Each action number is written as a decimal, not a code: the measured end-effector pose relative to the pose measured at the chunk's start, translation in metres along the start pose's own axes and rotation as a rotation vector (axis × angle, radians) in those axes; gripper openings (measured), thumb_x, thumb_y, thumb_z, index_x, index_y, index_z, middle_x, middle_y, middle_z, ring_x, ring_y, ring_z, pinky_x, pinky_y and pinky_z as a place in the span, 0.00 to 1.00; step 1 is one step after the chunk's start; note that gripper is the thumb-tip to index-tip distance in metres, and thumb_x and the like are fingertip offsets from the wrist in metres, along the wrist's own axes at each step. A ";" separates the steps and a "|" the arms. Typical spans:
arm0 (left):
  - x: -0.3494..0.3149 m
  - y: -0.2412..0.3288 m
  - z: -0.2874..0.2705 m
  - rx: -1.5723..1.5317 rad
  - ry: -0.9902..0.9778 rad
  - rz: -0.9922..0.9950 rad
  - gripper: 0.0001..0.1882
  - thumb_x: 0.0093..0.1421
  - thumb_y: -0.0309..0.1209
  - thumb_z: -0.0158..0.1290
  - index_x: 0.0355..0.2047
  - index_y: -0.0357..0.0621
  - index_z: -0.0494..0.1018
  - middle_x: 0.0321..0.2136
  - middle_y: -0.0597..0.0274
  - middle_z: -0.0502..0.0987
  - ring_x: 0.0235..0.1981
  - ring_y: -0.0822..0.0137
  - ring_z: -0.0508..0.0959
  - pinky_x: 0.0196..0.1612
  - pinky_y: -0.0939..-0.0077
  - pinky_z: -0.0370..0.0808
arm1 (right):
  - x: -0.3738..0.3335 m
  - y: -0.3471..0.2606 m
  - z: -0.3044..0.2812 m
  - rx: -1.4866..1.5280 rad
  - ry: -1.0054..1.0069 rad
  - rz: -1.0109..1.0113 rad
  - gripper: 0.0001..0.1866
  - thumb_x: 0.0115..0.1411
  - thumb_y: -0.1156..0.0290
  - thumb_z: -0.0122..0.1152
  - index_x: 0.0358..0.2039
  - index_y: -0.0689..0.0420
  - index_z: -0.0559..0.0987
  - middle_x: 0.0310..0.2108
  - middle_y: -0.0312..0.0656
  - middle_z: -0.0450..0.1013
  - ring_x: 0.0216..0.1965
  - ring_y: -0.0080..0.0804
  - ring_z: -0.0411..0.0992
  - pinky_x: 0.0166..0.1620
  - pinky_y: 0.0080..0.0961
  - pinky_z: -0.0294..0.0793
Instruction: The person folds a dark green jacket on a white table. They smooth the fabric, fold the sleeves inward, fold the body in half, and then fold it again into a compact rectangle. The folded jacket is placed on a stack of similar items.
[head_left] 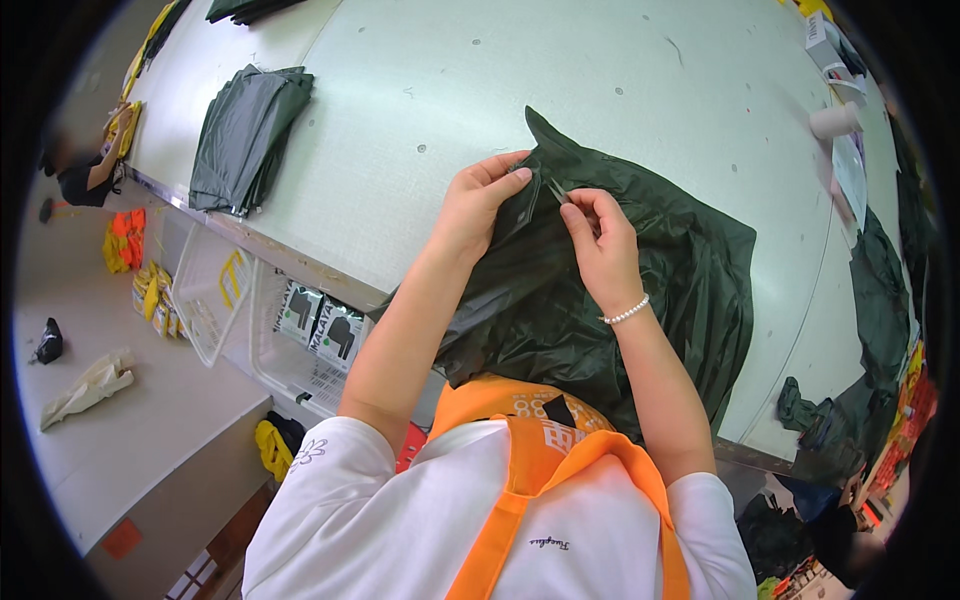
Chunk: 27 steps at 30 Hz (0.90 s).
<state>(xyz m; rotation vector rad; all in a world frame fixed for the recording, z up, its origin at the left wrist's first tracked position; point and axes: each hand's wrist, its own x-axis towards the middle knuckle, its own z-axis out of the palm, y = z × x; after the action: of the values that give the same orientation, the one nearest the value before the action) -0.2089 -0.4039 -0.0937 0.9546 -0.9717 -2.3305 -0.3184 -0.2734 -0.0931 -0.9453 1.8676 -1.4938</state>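
L hand (480,208) pinching edge of glossy dark-green rumpled fabric piece (690,260), spread under both hands on pale grey-green desk (400,60); R hand (607,250), nearer body, pinches small pointed silver tool (557,189), long axis slanting up-left, tip near L hand's grip.

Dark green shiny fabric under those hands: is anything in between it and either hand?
Nothing visible stands between the left hand and the dark green fabric: the fingers pinch it directly. At the right hand, only the small pointed metal tool in its fingertips comes between; whether its tip touches is unclear.
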 end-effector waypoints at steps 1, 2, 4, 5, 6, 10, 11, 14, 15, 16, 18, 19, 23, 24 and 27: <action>-0.001 0.001 0.000 0.017 -0.005 0.001 0.16 0.58 0.22 0.51 0.47 0.30 0.70 0.37 0.57 0.77 0.35 0.73 0.77 0.40 0.79 0.75 | 0.002 0.000 0.000 -0.008 0.010 0.003 0.08 0.59 0.72 0.59 0.34 0.63 0.73 0.29 0.40 0.70 0.27 0.24 0.69 0.33 0.18 0.69; -0.003 0.002 0.001 0.038 -0.010 -0.003 0.17 0.58 0.22 0.51 0.48 0.30 0.69 0.38 0.56 0.77 0.37 0.72 0.77 0.41 0.79 0.75 | 0.003 0.000 0.001 -0.005 0.008 -0.005 0.08 0.58 0.72 0.59 0.34 0.63 0.73 0.29 0.40 0.70 0.27 0.24 0.69 0.33 0.19 0.69; -0.005 0.004 0.003 0.077 -0.019 -0.009 0.19 0.58 0.22 0.51 0.50 0.30 0.67 0.40 0.55 0.77 0.39 0.70 0.77 0.44 0.77 0.74 | 0.005 -0.001 0.000 -0.001 0.003 -0.023 0.07 0.58 0.72 0.59 0.33 0.63 0.74 0.29 0.40 0.70 0.27 0.25 0.69 0.33 0.19 0.69; -0.006 0.005 0.003 0.082 -0.021 -0.005 0.19 0.58 0.22 0.51 0.51 0.30 0.67 0.40 0.55 0.77 0.39 0.70 0.77 0.44 0.77 0.74 | 0.006 -0.002 0.000 -0.003 -0.001 -0.029 0.07 0.58 0.73 0.59 0.33 0.63 0.74 0.29 0.40 0.70 0.27 0.25 0.69 0.33 0.19 0.69; -0.006 0.005 0.003 0.086 -0.023 -0.001 0.20 0.58 0.22 0.51 0.51 0.30 0.67 0.40 0.55 0.77 0.39 0.71 0.77 0.43 0.78 0.74 | 0.006 -0.004 0.000 -0.006 -0.004 -0.034 0.07 0.58 0.73 0.59 0.33 0.63 0.74 0.29 0.40 0.70 0.27 0.25 0.69 0.33 0.19 0.69; -0.007 0.005 0.002 0.095 -0.036 -0.002 0.20 0.58 0.22 0.51 0.52 0.30 0.67 0.39 0.56 0.77 0.38 0.72 0.77 0.43 0.79 0.74 | 0.007 -0.006 -0.003 -0.038 -0.020 -0.043 0.07 0.58 0.73 0.60 0.33 0.63 0.74 0.29 0.40 0.70 0.26 0.25 0.69 0.32 0.19 0.69; -0.008 0.005 0.003 0.095 -0.042 0.004 0.20 0.58 0.22 0.51 0.52 0.30 0.67 0.39 0.56 0.77 0.38 0.72 0.77 0.42 0.79 0.74 | 0.007 -0.007 -0.004 -0.040 -0.025 -0.046 0.07 0.58 0.73 0.60 0.33 0.63 0.74 0.28 0.39 0.70 0.26 0.24 0.68 0.32 0.18 0.69; -0.009 0.005 0.004 0.104 -0.061 0.011 0.20 0.58 0.21 0.51 0.52 0.30 0.67 0.39 0.57 0.77 0.37 0.73 0.77 0.42 0.80 0.74 | 0.008 -0.008 -0.006 -0.027 -0.043 -0.021 0.07 0.58 0.73 0.60 0.32 0.62 0.74 0.27 0.37 0.71 0.25 0.20 0.67 0.31 0.17 0.68; -0.009 0.006 0.004 0.112 -0.062 0.008 0.20 0.58 0.21 0.51 0.52 0.30 0.67 0.39 0.57 0.77 0.37 0.73 0.77 0.42 0.80 0.74 | 0.008 -0.007 -0.006 -0.005 -0.055 0.009 0.07 0.58 0.72 0.60 0.32 0.62 0.75 0.26 0.35 0.70 0.25 0.19 0.66 0.30 0.16 0.67; -0.010 0.007 0.005 0.121 -0.064 0.006 0.20 0.58 0.21 0.51 0.52 0.30 0.67 0.38 0.57 0.77 0.37 0.73 0.77 0.42 0.80 0.74 | 0.008 -0.005 -0.007 0.016 -0.067 0.039 0.06 0.58 0.72 0.60 0.32 0.62 0.75 0.25 0.34 0.70 0.25 0.17 0.65 0.30 0.15 0.66; -0.012 0.008 0.005 0.134 -0.074 0.001 0.20 0.58 0.22 0.51 0.52 0.31 0.67 0.38 0.57 0.77 0.37 0.73 0.77 0.42 0.80 0.74 | 0.008 -0.001 -0.007 0.059 -0.085 0.056 0.06 0.59 0.71 0.59 0.33 0.61 0.75 0.24 0.31 0.70 0.25 0.15 0.64 0.29 0.14 0.65; -0.012 0.009 0.006 0.140 -0.081 -0.001 0.20 0.58 0.22 0.51 0.52 0.31 0.67 0.38 0.57 0.77 0.36 0.73 0.77 0.42 0.80 0.74 | 0.009 0.000 -0.008 0.080 -0.094 0.064 0.06 0.59 0.71 0.59 0.33 0.60 0.75 0.24 0.30 0.69 0.25 0.14 0.63 0.29 0.13 0.64; -0.017 0.010 0.011 0.152 -0.086 0.012 0.20 0.58 0.21 0.50 0.52 0.31 0.68 0.39 0.57 0.77 0.37 0.73 0.76 0.43 0.80 0.73 | 0.010 -0.004 -0.015 0.111 -0.029 0.091 0.07 0.59 0.70 0.59 0.30 0.61 0.75 0.22 0.29 0.68 0.24 0.13 0.61 0.28 0.12 0.63; -0.018 0.011 0.013 0.168 -0.093 0.020 0.20 0.57 0.21 0.49 0.52 0.31 0.68 0.40 0.56 0.77 0.38 0.73 0.76 0.43 0.81 0.73 | 0.012 -0.012 -0.019 0.179 0.010 0.150 0.08 0.59 0.69 0.59 0.29 0.61 0.75 0.22 0.28 0.67 0.23 0.12 0.60 0.28 0.12 0.62; -0.023 0.008 0.015 0.329 -0.086 0.084 0.20 0.57 0.21 0.48 0.52 0.31 0.68 0.42 0.56 0.76 0.40 0.74 0.74 0.45 0.81 0.71 | 0.014 -0.035 -0.021 -0.041 -0.080 0.145 0.14 0.54 0.64 0.65 0.28 0.62 0.74 0.20 0.29 0.65 0.22 0.13 0.59 0.26 0.13 0.61</action>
<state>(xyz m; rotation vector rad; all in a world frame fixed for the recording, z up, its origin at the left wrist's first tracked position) -0.2039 -0.3884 -0.0698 0.9184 -1.4350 -2.1979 -0.3369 -0.2776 -0.0546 -0.8560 1.8735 -1.3175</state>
